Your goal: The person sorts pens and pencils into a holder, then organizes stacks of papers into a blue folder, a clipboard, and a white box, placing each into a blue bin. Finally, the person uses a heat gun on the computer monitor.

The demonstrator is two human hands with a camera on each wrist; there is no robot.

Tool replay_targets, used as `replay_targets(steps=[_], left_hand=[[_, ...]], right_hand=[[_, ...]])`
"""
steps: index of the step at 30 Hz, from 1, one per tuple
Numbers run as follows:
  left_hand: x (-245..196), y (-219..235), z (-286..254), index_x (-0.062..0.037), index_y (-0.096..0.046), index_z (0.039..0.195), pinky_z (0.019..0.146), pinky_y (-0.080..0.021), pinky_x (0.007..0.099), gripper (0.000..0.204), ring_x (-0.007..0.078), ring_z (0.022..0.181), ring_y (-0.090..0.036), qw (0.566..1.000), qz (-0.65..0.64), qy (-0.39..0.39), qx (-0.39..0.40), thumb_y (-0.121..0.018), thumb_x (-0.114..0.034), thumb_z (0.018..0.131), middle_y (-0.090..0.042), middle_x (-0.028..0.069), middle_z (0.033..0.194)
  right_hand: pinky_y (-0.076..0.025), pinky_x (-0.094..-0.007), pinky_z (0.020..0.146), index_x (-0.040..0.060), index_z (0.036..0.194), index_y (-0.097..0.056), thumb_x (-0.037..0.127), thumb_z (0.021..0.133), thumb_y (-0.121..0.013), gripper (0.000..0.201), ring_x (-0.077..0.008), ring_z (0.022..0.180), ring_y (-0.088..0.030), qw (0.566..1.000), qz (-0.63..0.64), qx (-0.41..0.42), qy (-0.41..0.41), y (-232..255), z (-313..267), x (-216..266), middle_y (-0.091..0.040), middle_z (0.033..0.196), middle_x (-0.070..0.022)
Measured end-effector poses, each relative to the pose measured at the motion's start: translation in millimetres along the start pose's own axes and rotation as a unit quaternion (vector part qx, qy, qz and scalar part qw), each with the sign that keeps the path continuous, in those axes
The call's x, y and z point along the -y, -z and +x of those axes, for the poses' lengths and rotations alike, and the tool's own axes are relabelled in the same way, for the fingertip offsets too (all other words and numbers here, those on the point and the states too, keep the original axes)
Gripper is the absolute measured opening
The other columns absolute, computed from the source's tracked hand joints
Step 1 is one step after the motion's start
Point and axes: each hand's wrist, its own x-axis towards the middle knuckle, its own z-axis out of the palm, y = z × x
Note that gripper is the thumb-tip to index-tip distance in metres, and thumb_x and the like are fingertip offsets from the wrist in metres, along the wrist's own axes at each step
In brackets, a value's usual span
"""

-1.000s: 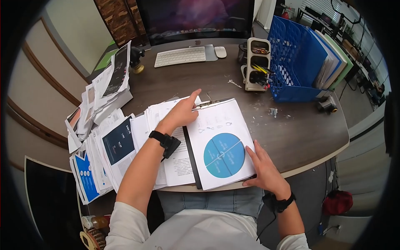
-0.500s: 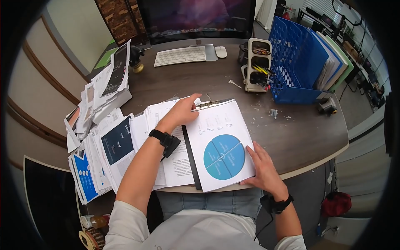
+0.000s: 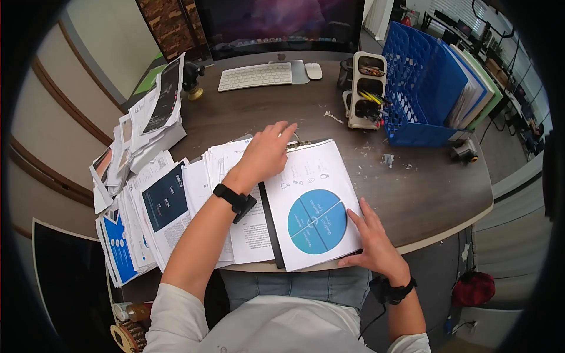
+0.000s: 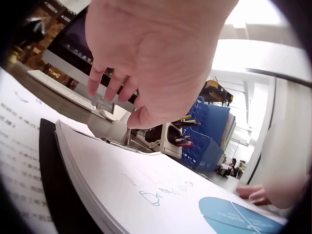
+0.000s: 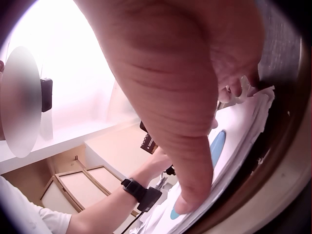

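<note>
Two hands in play! The right (image 3: 377, 246) rests open by the papers (image 3: 318, 220), which already lie on the board (image 3: 272, 228); the left (image 3: 263, 155) hangs open near the clip (image 3: 301, 144). Whether it's fastened, I can't tell.

We see the clipboard (image 3: 272, 232) at the near edge of the desk (image 3: 265, 112), with sheets (image 3: 312, 170) on it. Left of it lie papers (image 3: 165, 197), overlapping one another, and behind these, at the desk's left side, stands a pile (image 3: 154, 132). Beyond the clipboard we have the keyboard (image 3: 255, 77), with the mouse (image 3: 313, 71) to its right, both before the monitor (image 3: 282, 29). Right of the mouse is the holder (image 3: 369, 87), pens (image 3: 371, 98) in it; just right of that, the rack (image 3: 412, 132) with folders (image 3: 471, 88) in it. Scraps (image 3: 386, 159) lie before the holder and rack.
</note>
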Motion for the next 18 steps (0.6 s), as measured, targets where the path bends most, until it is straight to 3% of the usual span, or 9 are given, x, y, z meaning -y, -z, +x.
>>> replay_targets(steps=[4, 5, 8, 12, 18], left_hand=[[1.6, -4.4, -7.4, 0.0014, -0.051, 0.14, 0.108, -0.04, 0.0447, 0.056, 0.0317, 0.135, -0.048, 0.996, 0.079, -0.048, 0.018, -0.057, 0.002, 0.084, -0.051, 0.0177, 0.147], [1.6, -1.1, -8.1, 0.0029, -0.052, 0.139, 0.108, -0.039, 0.0449, 0.055, 0.0309, 0.136, -0.048, 0.996, 0.072, -0.032, 0.03, -0.056, 0.003, 0.083, -0.052, 0.0175, 0.146], [2.8, 1.1, -10.4, 0.0043, -0.055, 0.135, 0.109, -0.038, 0.0447, 0.054, 0.0301, 0.138, -0.047, 0.997, 0.053, 0.001, 0.055, -0.054, 0.004, 0.082, -0.056, 0.0176, 0.143], [9.0, -0.2, -18.9, 0.0044, -0.058, 0.133, 0.108, -0.039, 0.0443, 0.054, 0.0301, 0.139, -0.047, 0.991, 0.019, 0.049, 0.124, -0.05, 0.003, 0.08, -0.059, 0.0192, 0.14], [11.3, -3.3, -25.4, 0.0057, -0.06, 0.131, 0.109, -0.038, 0.0448, 0.055, 0.03, 0.139, -0.048, 0.991, -0.014, 0.059, 0.121, -0.047, -0.002, 0.078, -0.059, 0.0201, 0.14]], right_hand=[[-0.037, -0.0487, 0.113, -0.0012, 0.137, -0.054, 0.033, 0.067, -0.09, 0.085, -0.0463, 0.138, -0.039, 0.997, 0.01, -0.034, 0.063, 13.1, 10.3, 11.9, -0.043, 0.149, -0.0261], [-0.04, -0.0476, 0.111, -0.0018, 0.134, -0.057, 0.031, 0.072, -0.087, 0.076, -0.0441, 0.135, -0.043, 0.995, 0.011, -0.034, 0.09, 14.1, 12.6, 13.6, -0.046, 0.146, -0.0244], [-0.044, -0.0449, 0.106, -0.0024, 0.13, -0.059, 0.027, 0.077, -0.084, 0.066, -0.0387, 0.128, -0.05, 0.998, -0.02, -0.009, 0.063, 4.2, 19.3, 13.3, -0.051, 0.141, -0.0205], [-0.045, -0.0433, 0.103, -0.003, 0.131, -0.058, 0.025, 0.077, -0.083, 0.066, -0.0361, 0.123, -0.053, 0.996, -0.061, -0.009, 0.063, -0.9, 22.0, 13.7, -0.053, 0.139, -0.0185], [-0.046, -0.0429, 0.101, -0.0036, 0.132, -0.056, 0.022, 0.077, -0.082, 0.066, -0.0356, 0.121, -0.055, 0.993, -0.098, -0.003, 0.067, -3.8, 23.5, 19.4, -0.054, 0.138, -0.0184]])
